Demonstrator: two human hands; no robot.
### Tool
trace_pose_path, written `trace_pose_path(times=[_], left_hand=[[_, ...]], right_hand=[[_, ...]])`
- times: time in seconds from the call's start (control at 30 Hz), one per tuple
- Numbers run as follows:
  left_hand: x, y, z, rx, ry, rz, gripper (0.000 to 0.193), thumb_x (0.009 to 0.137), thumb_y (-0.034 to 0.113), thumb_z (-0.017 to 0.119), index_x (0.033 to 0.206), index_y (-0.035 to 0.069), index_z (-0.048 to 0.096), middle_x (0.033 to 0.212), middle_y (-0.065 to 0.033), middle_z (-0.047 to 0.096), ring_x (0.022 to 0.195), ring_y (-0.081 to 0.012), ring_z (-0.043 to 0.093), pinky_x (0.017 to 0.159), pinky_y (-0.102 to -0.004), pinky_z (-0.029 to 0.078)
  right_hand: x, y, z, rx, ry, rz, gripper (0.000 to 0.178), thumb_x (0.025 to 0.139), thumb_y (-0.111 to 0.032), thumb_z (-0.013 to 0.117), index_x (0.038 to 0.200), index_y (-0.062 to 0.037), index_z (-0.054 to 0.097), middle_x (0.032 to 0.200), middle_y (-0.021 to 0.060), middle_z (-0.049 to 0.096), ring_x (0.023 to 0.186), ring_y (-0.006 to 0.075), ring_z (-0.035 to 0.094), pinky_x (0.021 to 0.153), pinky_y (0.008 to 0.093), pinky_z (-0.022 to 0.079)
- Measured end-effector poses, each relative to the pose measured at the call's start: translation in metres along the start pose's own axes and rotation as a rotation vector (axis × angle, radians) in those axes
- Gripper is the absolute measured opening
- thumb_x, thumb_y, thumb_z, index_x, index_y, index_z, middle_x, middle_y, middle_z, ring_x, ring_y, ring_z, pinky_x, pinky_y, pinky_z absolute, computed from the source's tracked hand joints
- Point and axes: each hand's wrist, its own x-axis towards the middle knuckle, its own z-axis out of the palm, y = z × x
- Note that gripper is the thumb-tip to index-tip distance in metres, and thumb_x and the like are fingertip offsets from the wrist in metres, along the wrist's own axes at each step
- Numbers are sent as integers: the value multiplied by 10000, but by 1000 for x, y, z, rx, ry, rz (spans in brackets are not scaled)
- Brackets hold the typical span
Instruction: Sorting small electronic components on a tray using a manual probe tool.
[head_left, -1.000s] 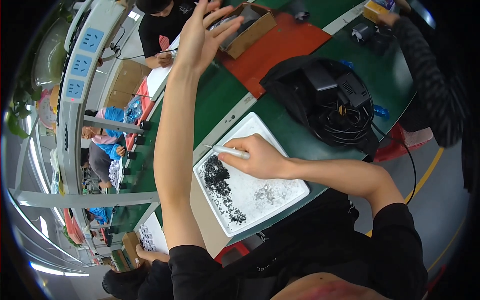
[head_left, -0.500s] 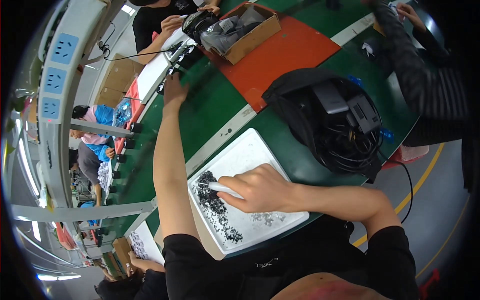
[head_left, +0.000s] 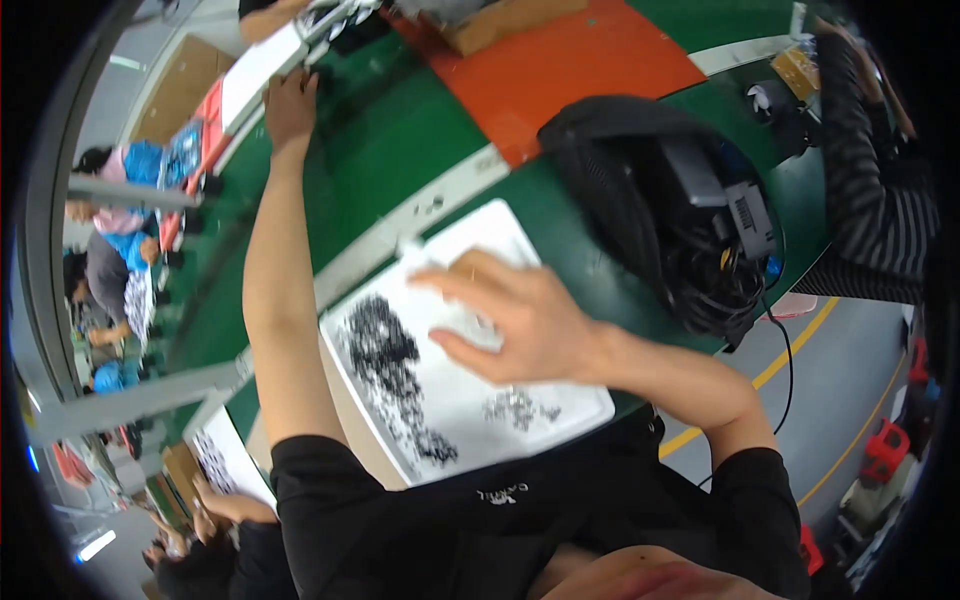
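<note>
My right hand (head_left: 520, 320) is above a white tray (head_left: 590, 407), thumb and forefinger apart with nothing visible between them. A small blurred white thing (head_left: 408, 248), its kind unclear, shows at the tray's far edge beyond the fingertips. Many tiny black pieces (head_left: 378, 340) are spread along the tray's left side. Near its front lies a smaller scatter of clear or greyish bits (head_left: 520, 408). My left arm stretches far out to the left. My left hand (head_left: 290, 112) is by the table's far-left edge, fingers apart; its fingertips are dark and blurred, so any contact is unclear.
A black bag (head_left: 600, 165) holding cables and grey devices sits right of the tray. Beyond lie an orange-red sheet (head_left: 570, 75) and a cardboard box (head_left: 515, 22). A light metal strip (head_left: 430, 208) crosses the green table (head_left: 390, 150). Other people work left and right.
My right hand has opened and lifted off the black pieces; the white pen-like tool is no longer in it. The view has shifted, while my left hand stays by the far-left edge.
</note>
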Motion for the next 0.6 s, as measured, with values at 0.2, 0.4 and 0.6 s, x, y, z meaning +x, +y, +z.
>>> trace_pose_path(times=[0.2, 0.4, 0.6], left_hand=[[-90, 10, -72, -344, 129, -121, 294, 961, 311, 643, 1036, 29, 668, 995, -175, 641, 950, -360, 622, 880, -448, 490], [-221, 18, -148, -303, 161, -239, 248, 937, 266, 664, 1012, 30, 652, 1025, -171, 654, 952, -373, 628, 832, -458, 508], [-273, 17, -155, -196, 225, -248, 287, 960, 275, 675, 992, -6, 627, 1021, -163, 641, 900, -329, 648, 828, -383, 514]], right_hand=[[1, 27, -17, -101, -31, 63, 139, 911, -84, 752, 1025, -25, 698, 858, 19, 681, 636, 39, 536, 549, 206, 419], [8, 45, -21, 334, 45, 303, 132, 994, -85, 598, 978, -16, 709, 756, -7, 656, 554, 14, 491, 494, 197, 367], [1, 28, -20, 204, -380, 192, 190, 931, -99, 617, 765, -15, 657, 692, 11, 635, 513, 37, 474, 478, 208, 323]])
